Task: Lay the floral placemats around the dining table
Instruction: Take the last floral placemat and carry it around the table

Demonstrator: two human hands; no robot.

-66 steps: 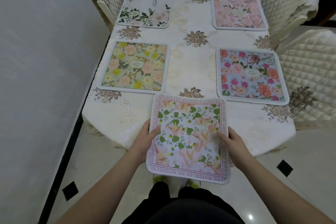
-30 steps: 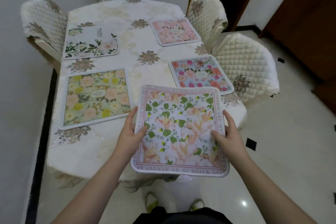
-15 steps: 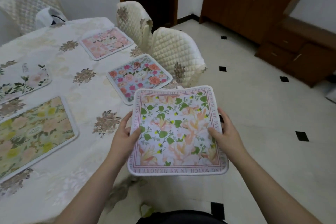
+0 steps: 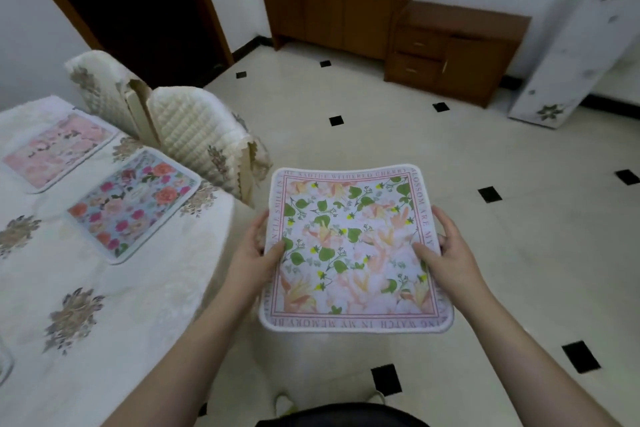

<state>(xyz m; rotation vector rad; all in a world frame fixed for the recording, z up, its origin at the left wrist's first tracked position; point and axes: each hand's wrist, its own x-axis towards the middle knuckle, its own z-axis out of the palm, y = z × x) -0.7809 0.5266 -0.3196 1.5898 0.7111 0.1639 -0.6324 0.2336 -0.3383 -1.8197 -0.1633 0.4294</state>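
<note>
Over the tiled floor (image 4: 519, 218), right of the dining table (image 4: 138, 288), the green-leaf floral placemat (image 4: 353, 250) is held level, clear of any surface. The left hand (image 4: 254, 262) pinches its left edge, thumb on top, fingers beneath. The right hand (image 4: 446, 258) grasps the right edge likewise. Judged by its slight sag and thick stitched border, the mat is light, soft and semi-flexible, not fragile. Hold opposite side edges near mid-length to keep it flat; a one-corner grip would likely let it droop. Two placemats lie on the tablecloth: the blue rose placemat (image 4: 133, 201) and, farther, the pink placemat (image 4: 57, 149).
</note>
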